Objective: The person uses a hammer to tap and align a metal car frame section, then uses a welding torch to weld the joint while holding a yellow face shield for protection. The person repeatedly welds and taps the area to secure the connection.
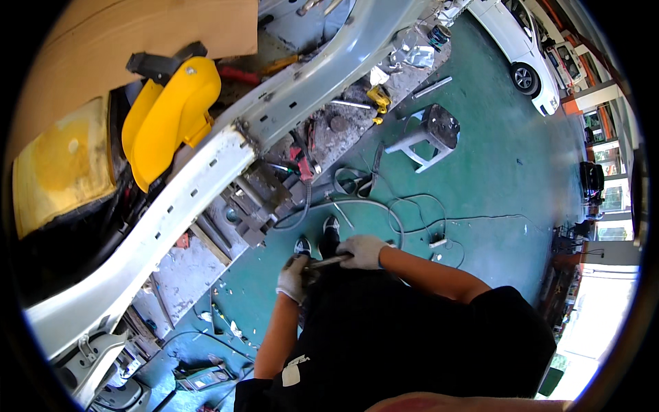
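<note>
Both my hands wear pale work gloves and are close together in front of my dark shirt. My left hand (pixel 293 278) is closed around the thicker, darker end of a bar-shaped metal tool (pixel 328 261). My right hand (pixel 361 252) grips its other end, and the grey shaft shows between the two. The tool's exact kind is hard to make out. Beyond my hands, a long silver car-body rail (pixel 199 180) runs diagonally above a worn workbench (pixel 185 275). A heavy metal clamp (pixel 257 202) sits under the rail, with a red-handled tool (pixel 300 161) beside it.
A grey stool (pixel 429 134) stands on the green floor (pixel 494 165). A hose (pixel 374 202) and thin cables loop near my shoes. A yellow plastic part (pixel 168 120) lies beyond the rail, by a brown cardboard sheet (pixel 137 41). A white car (pixel 515 44) is parked far right.
</note>
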Tool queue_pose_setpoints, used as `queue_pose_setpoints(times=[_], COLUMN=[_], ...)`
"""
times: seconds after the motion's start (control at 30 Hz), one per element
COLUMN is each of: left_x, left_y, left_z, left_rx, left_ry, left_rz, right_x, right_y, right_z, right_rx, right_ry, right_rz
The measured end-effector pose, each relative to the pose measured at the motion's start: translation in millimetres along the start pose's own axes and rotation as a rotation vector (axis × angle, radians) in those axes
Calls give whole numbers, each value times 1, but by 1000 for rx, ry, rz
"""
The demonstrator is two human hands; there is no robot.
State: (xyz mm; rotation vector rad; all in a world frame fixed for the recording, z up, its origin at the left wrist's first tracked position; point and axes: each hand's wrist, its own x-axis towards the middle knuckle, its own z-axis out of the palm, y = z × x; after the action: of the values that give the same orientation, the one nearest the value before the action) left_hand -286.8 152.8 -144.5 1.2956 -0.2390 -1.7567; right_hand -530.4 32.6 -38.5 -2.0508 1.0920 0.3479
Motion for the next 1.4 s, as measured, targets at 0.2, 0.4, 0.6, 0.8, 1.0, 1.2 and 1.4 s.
queue_pose_setpoints(times=[0.2, 0.4, 0.6, 0.8, 1.0, 1.2, 1.4], left_x=[-22, -80, -161, -197, -177, -79, -19], left_y=[18, 13, -72, -172, -180, -139, -68], left_z=[-72, -97, -81, -90, -69, -103, -122], left_rx=[40, -43, 32, 5, 407, -111, -39], left_ry=[403, 751, 922, 1004, 1038, 933, 766], left_rz=[-19, 18, 93, -201, -285, 145, 67], right_x=[37, 141, 313, 382, 258, 75, -63], right_y=[14, 120, 175, 179, 153, 177, 126], right_z=[-1, 9, 15, 6, 7, -34, -131], right_rx=[257, 177, 245, 602, 1576, 2117, 1670], right_ry=[107, 100, 381, 399, 60, 0, 389], right_rz=[206, 330, 411, 555, 174, -87, -372])
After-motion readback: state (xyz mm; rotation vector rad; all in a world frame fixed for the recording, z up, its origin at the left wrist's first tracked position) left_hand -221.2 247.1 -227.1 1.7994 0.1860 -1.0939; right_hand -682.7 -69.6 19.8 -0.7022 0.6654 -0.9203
